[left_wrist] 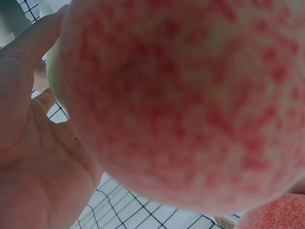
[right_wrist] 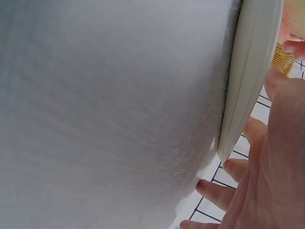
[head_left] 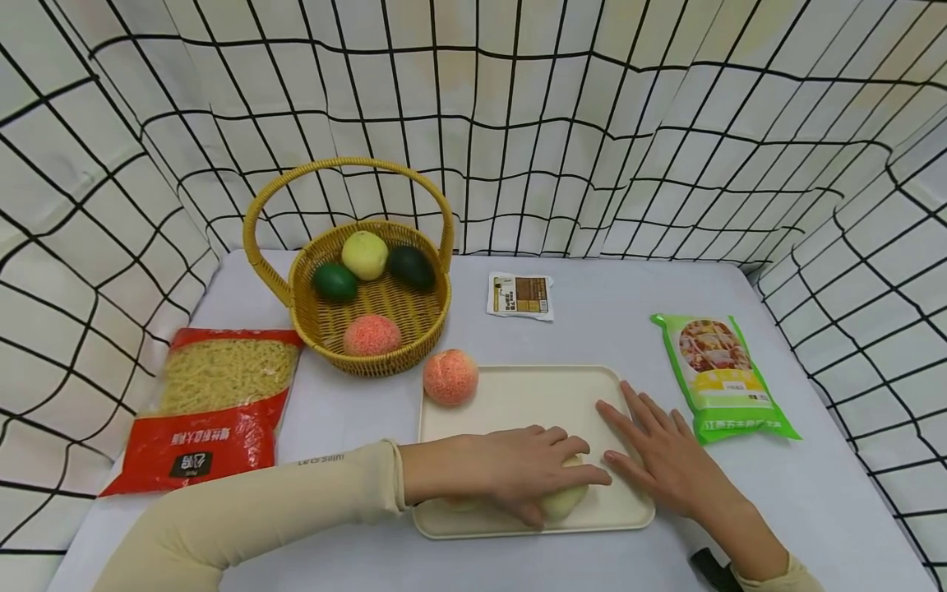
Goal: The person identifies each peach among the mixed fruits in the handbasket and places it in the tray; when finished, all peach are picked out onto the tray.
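Red-and-clear bag [head_left: 222, 407]: lies left of the wicker basket [head_left: 370, 364], just beside it. Small packet [head_left: 520, 296]: right of the basket. Green bag [head_left: 721, 374]: well right of the basket. Black-gridded white backdrop [head_left: 459, 90]: behind the basket.

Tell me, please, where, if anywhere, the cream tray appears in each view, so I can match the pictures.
Head: the cream tray lies lower centre, slightly right, partly hidden by the left hand.
Left wrist: I cannot make it out.
Right wrist: its rim slopes down from the top edge, right of centre.
Shared landmark: the black-gridded backdrop.
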A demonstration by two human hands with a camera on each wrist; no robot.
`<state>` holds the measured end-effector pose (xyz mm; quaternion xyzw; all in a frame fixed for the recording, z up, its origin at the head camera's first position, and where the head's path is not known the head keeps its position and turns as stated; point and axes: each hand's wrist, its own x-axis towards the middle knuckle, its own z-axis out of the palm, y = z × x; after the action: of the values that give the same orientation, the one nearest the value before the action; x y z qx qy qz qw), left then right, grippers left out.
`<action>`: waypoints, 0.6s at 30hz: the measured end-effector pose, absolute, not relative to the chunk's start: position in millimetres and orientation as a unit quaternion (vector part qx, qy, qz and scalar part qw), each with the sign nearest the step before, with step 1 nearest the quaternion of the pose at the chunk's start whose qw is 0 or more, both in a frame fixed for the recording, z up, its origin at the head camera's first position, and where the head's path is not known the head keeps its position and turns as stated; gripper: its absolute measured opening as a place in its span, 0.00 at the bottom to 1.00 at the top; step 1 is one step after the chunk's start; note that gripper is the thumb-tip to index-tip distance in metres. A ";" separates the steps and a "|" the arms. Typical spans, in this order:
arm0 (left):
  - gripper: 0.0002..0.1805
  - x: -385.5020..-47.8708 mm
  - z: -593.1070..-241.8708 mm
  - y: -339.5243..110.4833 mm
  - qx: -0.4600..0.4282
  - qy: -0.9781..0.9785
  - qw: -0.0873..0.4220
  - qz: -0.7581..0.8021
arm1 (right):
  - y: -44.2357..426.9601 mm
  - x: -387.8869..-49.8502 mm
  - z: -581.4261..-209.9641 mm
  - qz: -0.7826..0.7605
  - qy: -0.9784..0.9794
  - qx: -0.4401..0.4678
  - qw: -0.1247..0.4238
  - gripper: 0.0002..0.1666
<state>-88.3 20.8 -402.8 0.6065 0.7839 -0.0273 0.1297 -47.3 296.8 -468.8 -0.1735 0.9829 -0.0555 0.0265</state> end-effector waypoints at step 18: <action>0.54 -110.1 -379.4 10.4 0.578 0.800 0.154 0.051 | 298.2 -47.2 -470.2 -0.053 0.982 -0.178 0.022 0.41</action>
<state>-110.1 10.4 -379.4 0.5781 0.7996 0.0514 0.1544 -47.2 298.2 -470.2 -0.1779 0.9823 -0.0535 0.0224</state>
